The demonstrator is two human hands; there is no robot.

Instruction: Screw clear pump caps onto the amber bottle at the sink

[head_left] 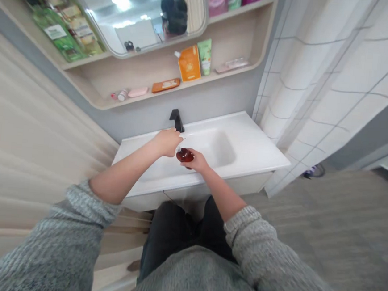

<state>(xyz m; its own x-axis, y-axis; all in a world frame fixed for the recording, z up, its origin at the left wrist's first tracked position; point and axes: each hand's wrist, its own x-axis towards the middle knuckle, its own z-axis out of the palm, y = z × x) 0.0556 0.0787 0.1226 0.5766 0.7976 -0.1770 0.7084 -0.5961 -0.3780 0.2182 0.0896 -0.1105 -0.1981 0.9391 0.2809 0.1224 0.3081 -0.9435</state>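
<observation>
Over the white sink basin, my right hand is wrapped round a small dark red-brown bottle, which is tilted with its top toward the left. My left hand is closed beside the bottle's top end, knuckles up. Whatever its fingers may hold is hidden, and I cannot tell whether they touch the bottle. A black faucet stands just behind my left hand at the back of the basin.
Above the sink hangs a shelf cabinet with a mirror. Its lower shelf holds an orange pouch, a green tube, an orange tray and a pink soap bar. Curtains hang at left; a checked curtain is at right.
</observation>
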